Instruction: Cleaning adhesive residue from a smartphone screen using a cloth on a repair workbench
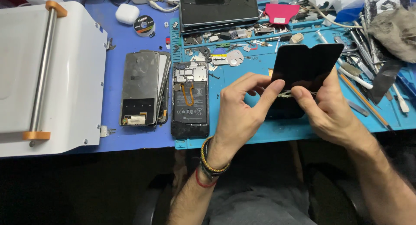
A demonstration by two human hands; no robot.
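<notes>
A black phone screen panel (pixel 307 65) is held up over the blue work mat (pixel 242 134), tilted toward me. My right hand (pixel 330 110) grips its lower edge from the right. My left hand (pixel 242 110) pinches the same lower edge with index finger and thumb, where a pale strip of adhesive or ribbon shows between the fingers. An opened phone body (pixel 190 99) with its battery and orange flex cable exposed lies flat to the left of my left hand.
Stacked phone back panels (pixel 141 88) lie left of the opened phone. A white machine with a steel roller (pixel 47 73) fills the left side. A dark tablet (pixel 219 8), small parts, a white earbud case (pixel 127 13), tools and brushes (pixel 364 64) crowd the far side.
</notes>
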